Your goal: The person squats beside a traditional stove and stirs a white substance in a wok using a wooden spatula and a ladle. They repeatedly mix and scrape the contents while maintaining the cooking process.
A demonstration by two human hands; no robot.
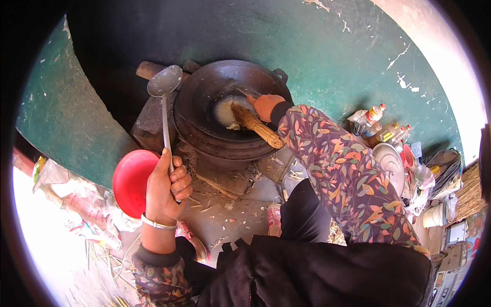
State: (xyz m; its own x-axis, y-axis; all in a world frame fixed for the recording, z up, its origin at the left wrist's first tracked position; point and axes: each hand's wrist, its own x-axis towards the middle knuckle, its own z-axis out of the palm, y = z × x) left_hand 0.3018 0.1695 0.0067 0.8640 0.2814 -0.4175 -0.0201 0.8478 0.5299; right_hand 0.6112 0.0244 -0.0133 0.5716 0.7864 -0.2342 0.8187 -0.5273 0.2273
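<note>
My left hand (168, 181) is wrapped round the handle of a metal ladle (165, 84), its bowl raised beside the wok's left rim. A dark wok (204, 82) sits on a stove, with a little cloudy liquid (223, 112) at its bottom. Inside it lies a bundled straw pot brush (255, 128), bristles in the liquid and bound handle sloping to the near right. My right hand (267, 106) reaches in just above the brush, index finger stretched toward the wok's inner wall. Its other fingers are mostly hidden. I see no grip on the brush.
A red bowl (130, 179) is behind my left hand. Plastic bags (76, 199) lie at the left. Bottles (371, 115), a round metal lid (391, 163) and a white bucket (433, 216) stand along the right. A green wall (317, 56) curves behind the stove; straw litters the floor.
</note>
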